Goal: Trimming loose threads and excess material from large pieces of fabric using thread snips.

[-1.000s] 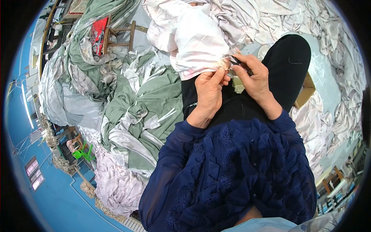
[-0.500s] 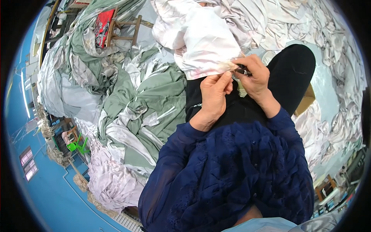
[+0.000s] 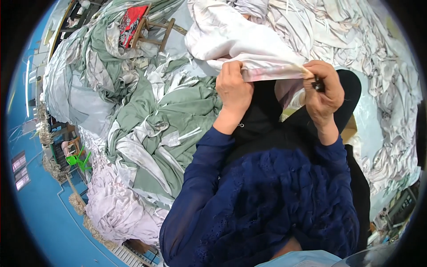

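Now that they have drawn apart, the left hand point(image 3: 234, 88) and right hand point(image 3: 326, 89) both grip the pale cloth point(image 3: 247, 40) above the black trousers point(image 3: 263, 99), which apparently straightens its edge point(image 3: 272, 73) between them; the right also holds a dark object point(image 3: 318, 84).

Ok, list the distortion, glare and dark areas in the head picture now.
Head view, rim: fisheye curving, black corners; head view, left: the long white light tube looks washed out; head view, centre: the black cloth trousers swallow fold detail.
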Demonstrator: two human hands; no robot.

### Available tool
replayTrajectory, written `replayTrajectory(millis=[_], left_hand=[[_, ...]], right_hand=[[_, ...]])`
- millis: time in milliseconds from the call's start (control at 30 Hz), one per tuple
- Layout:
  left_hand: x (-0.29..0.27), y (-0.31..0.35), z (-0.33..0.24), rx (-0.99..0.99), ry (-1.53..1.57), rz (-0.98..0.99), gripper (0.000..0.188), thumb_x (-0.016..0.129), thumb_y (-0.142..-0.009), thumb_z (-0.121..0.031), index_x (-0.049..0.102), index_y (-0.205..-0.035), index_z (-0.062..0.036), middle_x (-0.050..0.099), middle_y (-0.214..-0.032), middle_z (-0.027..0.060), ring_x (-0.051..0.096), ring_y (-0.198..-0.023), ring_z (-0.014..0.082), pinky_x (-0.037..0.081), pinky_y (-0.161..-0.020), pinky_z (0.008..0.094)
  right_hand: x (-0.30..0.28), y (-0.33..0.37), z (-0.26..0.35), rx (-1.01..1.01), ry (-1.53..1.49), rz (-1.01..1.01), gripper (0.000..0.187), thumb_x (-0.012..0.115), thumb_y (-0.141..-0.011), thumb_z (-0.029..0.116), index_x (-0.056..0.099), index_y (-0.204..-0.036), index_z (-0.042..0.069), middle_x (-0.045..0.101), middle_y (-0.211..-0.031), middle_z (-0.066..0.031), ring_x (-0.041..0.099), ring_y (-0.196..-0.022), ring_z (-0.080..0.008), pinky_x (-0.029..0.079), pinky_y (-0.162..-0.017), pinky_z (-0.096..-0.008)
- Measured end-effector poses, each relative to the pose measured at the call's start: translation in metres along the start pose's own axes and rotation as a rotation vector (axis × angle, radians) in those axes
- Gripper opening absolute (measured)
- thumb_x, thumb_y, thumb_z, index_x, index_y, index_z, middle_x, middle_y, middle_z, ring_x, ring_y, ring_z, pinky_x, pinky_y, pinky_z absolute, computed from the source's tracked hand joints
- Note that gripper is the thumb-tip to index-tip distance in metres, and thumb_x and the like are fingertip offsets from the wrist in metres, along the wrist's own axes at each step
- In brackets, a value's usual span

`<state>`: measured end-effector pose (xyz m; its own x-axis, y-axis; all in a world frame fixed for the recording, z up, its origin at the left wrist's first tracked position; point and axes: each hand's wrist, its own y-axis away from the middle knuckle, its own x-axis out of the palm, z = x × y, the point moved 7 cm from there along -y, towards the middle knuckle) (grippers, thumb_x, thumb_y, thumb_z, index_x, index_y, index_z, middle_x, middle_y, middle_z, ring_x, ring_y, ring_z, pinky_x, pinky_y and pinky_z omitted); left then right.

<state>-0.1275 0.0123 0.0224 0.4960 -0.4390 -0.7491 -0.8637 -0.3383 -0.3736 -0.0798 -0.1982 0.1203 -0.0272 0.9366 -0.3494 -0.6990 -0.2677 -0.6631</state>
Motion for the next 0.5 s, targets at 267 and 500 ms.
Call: replayTrajectory(millis=[267, 500], left_hand=[[0.009, -0.017, 0.05, 0.009, 0.029, -0.253, 0.018, 0.059, -0.082, -0.005, 0.06, -0.099, -0.0069, 0.061, -0.095, 0.0149, 0.062, -0.083, 0.0399, 0.051, -0.07, 0.0468], [-0.004, -0.028, 0.079, -0.025, 0.149, -0.473, 0.018, 0.066, -0.078, -0.004, 0.062, -0.095, -0.0016, 0.06, -0.088, 0.0136, 0.059, -0.08, 0.0319, 0.049, -0.07, 0.0389]], right_hand=[[-0.042, 0.004, 0.005, 0.084, -0.193, -0.175, 0.008, 0.062, -0.093, 0.0, 0.061, -0.1, -0.004, 0.063, -0.103, -0.0121, 0.055, -0.084, -0.0117, 0.044, -0.075, -0.0213], [-0.081, 0.01, 0.002, 0.163, -0.151, -0.325, 0.012, 0.059, -0.097, 0.005, 0.062, -0.105, -0.004, 0.065, -0.107, -0.0112, 0.049, -0.075, -0.0052, 0.036, -0.064, -0.0177]])
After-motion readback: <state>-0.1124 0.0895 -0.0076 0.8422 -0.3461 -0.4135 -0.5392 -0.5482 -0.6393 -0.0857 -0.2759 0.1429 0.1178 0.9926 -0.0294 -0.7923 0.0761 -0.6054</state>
